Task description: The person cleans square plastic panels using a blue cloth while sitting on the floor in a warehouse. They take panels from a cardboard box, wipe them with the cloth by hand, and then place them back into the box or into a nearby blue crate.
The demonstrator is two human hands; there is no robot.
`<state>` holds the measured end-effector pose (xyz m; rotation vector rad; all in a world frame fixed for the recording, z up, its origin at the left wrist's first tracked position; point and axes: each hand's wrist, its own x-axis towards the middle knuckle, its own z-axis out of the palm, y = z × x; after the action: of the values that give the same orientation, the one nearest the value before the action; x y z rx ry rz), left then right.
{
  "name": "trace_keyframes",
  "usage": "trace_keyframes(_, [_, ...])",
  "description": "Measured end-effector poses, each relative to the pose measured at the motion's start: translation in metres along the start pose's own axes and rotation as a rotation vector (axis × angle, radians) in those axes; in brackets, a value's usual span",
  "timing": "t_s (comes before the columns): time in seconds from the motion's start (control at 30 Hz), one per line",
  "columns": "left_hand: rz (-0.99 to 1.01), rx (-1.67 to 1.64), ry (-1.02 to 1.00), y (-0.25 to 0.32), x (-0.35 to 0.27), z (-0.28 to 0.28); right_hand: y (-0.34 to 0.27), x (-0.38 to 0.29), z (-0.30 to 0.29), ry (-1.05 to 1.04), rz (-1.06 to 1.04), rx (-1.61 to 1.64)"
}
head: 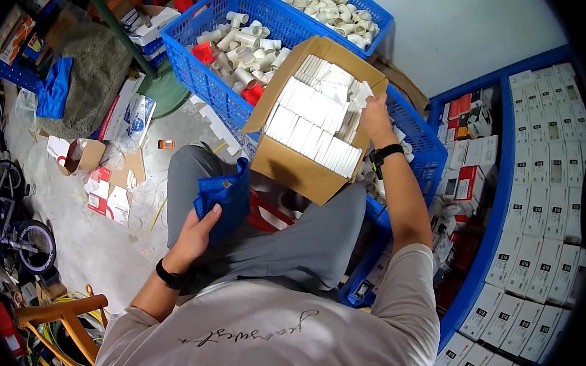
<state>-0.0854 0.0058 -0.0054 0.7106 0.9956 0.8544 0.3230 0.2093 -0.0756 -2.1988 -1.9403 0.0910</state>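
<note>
My left hand [200, 230] holds a folded blue cloth [224, 198] above my left thigh, thumb on top. An open cardboard box [293, 175] sits tilted in front of my knees, filled with rows of thin white square plastic pieces [308, 105]. At the box's right edge my right hand [378, 115] has its fingers on one white piece [364, 93], which stands up near the flap. The fingertips are partly hidden by that piece and the box edge.
Blue plastic crates [203, 77] of white pipe fittings [247, 39] stand behind and beside the box. Right, a blue shelf [503, 162] carries white cartons [520, 209]. Left are a green pole [113, 17], opened cartons [88, 156] and a small bicycle [19, 240]. An orange chair frame [62, 315] stands lower left.
</note>
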Motion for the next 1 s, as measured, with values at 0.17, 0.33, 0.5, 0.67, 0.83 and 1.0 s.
trace_keyframes(0.17, [0.027, -0.012, 0.003, 0.001, -0.004, 0.001, -0.013, -0.010, -0.009, -0.203, -0.247, -0.096])
trace_keyframes(0.33, [0.023, -0.019, -0.004, -0.004, -0.004, -0.002, -0.031, -0.014, -0.014, -0.284, -0.282, -0.145])
trace_keyframes(0.5, [0.026, -0.019, -0.021, -0.001, -0.007, 0.002, -0.030, 0.003, -0.015, -0.271, -0.185, 0.004])
trace_keyframes(0.67, [0.030, -0.044, -0.032, -0.002, -0.007, -0.001, -0.025, 0.010, 0.000, -0.360, -0.045, 0.034])
trace_keyframes(0.83, [0.032, -0.020, -0.028, -0.002, -0.004, 0.001, 0.021, 0.023, 0.023, -0.562, -0.189, 0.084])
trace_keyframes(1.0, [0.041, -0.008, -0.021, -0.004, -0.006, -0.003, -0.011, 0.001, -0.006, -0.523, 0.353, 0.667])
